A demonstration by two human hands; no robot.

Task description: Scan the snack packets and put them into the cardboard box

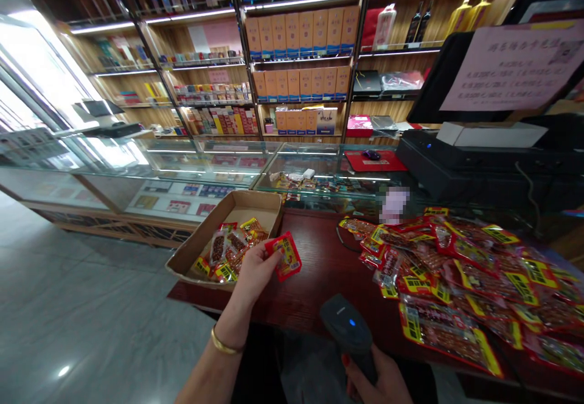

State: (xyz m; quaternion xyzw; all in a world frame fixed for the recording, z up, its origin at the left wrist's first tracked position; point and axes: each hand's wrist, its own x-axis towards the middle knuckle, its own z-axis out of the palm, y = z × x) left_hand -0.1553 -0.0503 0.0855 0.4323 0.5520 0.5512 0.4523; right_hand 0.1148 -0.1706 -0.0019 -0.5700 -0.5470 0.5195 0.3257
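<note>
My left hand [258,267] pinches a small red and yellow snack packet [286,255] by its left edge, held over the dark red table [314,246]. Just behind that hand stands an open cardboard box [191,252], with several snack packets [235,243] lying in it. Lower right, my right hand [378,376] is wrapped round the handle of a black barcode scanner [349,328] with a blue light on top. The scanner's head points forward, apart from the packet. A large heap of red and yellow snack packets [456,270] covers the table's right side.
Beyond the table runs a glass display counter [210,160] with goods inside. A monitor [442,75] with a paper sign and a black cash register base [474,160] stand at right. A mouse [371,155] rests on a red pad. Shelves of boxes [301,33] line the wall.
</note>
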